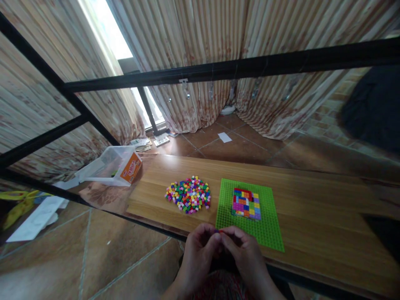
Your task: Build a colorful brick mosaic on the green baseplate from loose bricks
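Translucent plastic bin (117,180) off the table's left short edge, open-topped, orange printed label (131,167) on its wall; a few green bits (114,173) inside, too small to name. Table (312,208): smooth wood-grain top, long axis running left to right.

Loose cube-like toy bricks (189,195), glossy, many colours, heaped in a rough oval toward the table's left end. Right of them, a green studded baseplate (267,233), squarish, its near right corner close to the table's near long edge. On it sits a low, blocky patchwork of bricks (246,204), roughly square, its sides about in line with the plate's.

My left hand (200,246) and right hand (243,249) meet at the near long edge, by the plate's near left corner. Thumbs and forefingers pinch tiny purple and red pieces (216,231); mostly hidden, so I cannot tell which way they point, or whether they are joined.
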`<state>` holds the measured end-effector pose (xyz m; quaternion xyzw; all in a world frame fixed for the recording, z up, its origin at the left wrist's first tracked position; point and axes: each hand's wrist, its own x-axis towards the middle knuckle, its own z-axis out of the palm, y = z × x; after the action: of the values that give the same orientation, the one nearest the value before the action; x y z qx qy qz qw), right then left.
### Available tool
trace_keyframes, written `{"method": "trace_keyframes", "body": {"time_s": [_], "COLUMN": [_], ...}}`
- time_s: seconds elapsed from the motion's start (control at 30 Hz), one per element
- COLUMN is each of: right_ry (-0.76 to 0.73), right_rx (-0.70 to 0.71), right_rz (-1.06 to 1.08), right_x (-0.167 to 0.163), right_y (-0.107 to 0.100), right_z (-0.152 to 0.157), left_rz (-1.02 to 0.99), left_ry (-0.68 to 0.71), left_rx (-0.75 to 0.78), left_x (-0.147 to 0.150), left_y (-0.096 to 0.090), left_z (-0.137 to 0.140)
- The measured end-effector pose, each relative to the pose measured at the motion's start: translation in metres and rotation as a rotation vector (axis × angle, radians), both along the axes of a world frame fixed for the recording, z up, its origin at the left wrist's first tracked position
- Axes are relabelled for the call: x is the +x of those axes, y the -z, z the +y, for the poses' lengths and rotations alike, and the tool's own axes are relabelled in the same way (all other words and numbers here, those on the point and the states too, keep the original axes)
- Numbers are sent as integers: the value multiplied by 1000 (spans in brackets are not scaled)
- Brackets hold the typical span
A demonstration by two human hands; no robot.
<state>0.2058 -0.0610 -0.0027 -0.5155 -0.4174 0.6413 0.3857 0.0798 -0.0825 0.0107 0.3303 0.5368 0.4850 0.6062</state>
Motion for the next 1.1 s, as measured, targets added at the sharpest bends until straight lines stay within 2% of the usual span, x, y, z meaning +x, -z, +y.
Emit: {"method": "trace_keyframes", "body": {"time_s": [0.27,0.4,0.47,0.53,0.63,0.73,0.87,1.1], "right_ry": [-89,-8,77,173,281,320,307,213], "right_rx": [-51,-145,-150,-71,124,234,321,557], "right_rz": [45,210,267,236,67,-133,-355,-632], "right_x": [5,8,14,26,48,69,84,82], "right_y": [11,10,6,3,2,6,10,11], "right_z": [-8,-5,2,11,25,36,46,69], "left_rz": [-78,-37,89,339,853,1185,1364,1383], "left_ry": [56,65,21,-12,39,76,79,2], "left_rx": [-92,-80,-19,82,247,272,249,296], "left_x": [-7,-7,-12,-22,-41,-55,-60,-59], "left_y": [5,9,13,20,32,44,56,59], "left_z": [-7,0,9,20,37,48,54,54]}}
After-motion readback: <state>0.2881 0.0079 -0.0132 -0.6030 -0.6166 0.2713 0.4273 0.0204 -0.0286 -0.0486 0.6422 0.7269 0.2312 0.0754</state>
